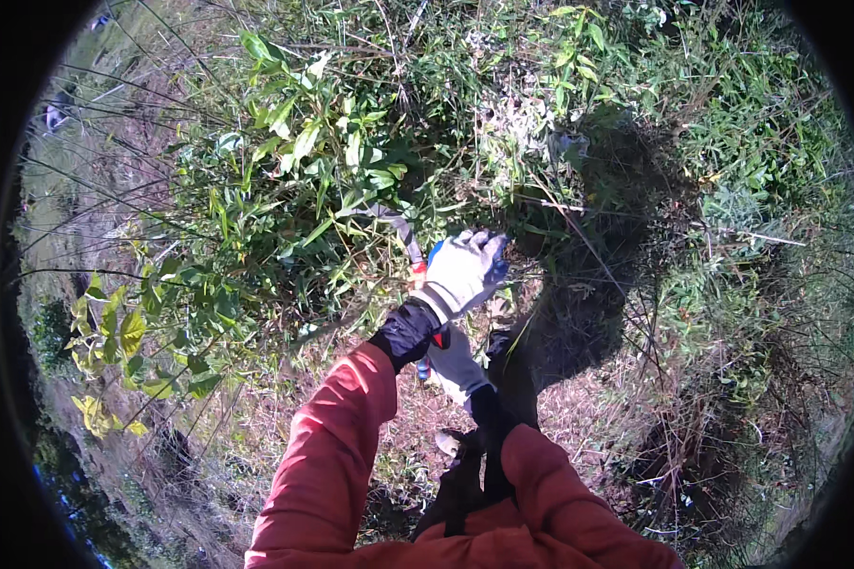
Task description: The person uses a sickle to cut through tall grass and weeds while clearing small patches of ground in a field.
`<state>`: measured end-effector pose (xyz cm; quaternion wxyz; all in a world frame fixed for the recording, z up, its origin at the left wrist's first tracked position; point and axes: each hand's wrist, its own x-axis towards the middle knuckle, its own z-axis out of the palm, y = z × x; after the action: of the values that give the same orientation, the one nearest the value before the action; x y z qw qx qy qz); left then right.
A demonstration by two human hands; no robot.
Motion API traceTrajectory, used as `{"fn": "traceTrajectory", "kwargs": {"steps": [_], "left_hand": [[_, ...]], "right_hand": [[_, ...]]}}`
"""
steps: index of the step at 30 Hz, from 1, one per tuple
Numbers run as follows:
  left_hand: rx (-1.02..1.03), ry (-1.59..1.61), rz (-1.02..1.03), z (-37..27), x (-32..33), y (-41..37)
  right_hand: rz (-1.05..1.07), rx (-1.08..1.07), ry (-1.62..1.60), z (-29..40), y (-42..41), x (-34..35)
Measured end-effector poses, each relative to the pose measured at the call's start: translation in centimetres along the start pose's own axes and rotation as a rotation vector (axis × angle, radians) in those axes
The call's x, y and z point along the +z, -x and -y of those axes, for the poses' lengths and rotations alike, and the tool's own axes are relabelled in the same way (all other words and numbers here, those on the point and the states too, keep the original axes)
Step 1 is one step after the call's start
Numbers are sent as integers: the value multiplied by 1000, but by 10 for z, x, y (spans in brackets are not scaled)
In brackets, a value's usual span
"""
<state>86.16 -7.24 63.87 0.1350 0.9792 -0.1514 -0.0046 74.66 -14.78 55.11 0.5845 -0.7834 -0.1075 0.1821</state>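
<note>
My left hand (pixel 465 274), in a white work glove with blue coating, is over low green weeds, its fingers curled. Whether any stems are in it is hidden. Below and partly behind the left wrist, my right hand (pixel 457 364) wears a similar white glove and is closed around the handle of a sickle. The sickle's curved metal blade (pixel 403 231) reaches up and left into leaves, beyond the left hand. Red and blue parts of the handle show around the left wrist; its middle is covered.
Dense leafy weeds (pixel 306 142) stand ahead and to the left, with thin dry stalks (pixel 576 227) across the right side. My dark shadow falls to the right. Dry cut-looking grass (pixel 413 419) lies near my legs (pixel 462 476). Thin bare stems (pixel 107 192) arch at far left.
</note>
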Motion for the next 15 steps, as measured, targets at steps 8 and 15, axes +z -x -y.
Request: {"fn": "traceTrajectory", "kwargs": {"steps": [8,15], "left_hand": [[-544,-434,256,142,18,43],[-764,-331,302,199,33,143]], "right_hand": [[211,555,-893,12,27,16],[194,715,-888,13,41,8]]}}
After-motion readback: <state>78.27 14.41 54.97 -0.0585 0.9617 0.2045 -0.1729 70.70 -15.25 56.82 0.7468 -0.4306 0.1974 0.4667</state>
